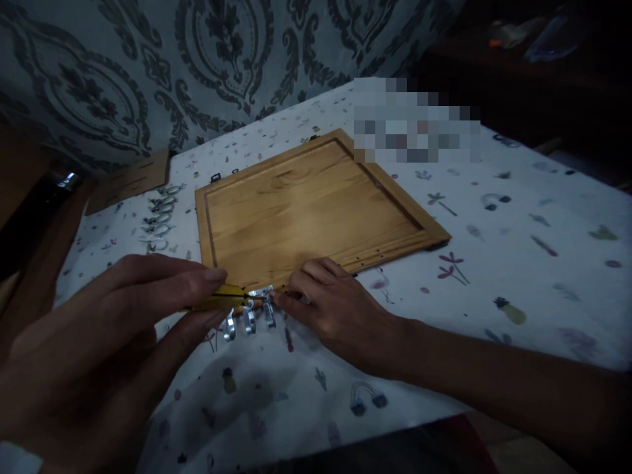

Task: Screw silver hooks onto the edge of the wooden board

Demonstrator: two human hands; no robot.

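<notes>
Left hand (113, 329) grip clenched on yellow screwdriver (217, 299). Right hand (336, 309) pinches metal hook (261, 295) at wooden board (306, 210) edge.

Smooth varnished wooden board (306, 204), shiny metal hooks (249, 320), glossy plastic tool handle (217, 299), matt printed tablecloth (494, 283).

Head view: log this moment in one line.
left hand: grips yellow tool, tip at hook rack | right hand: fingertips on hook rack | hook rack: at near edge of board | spare hooks: left of board
</notes>
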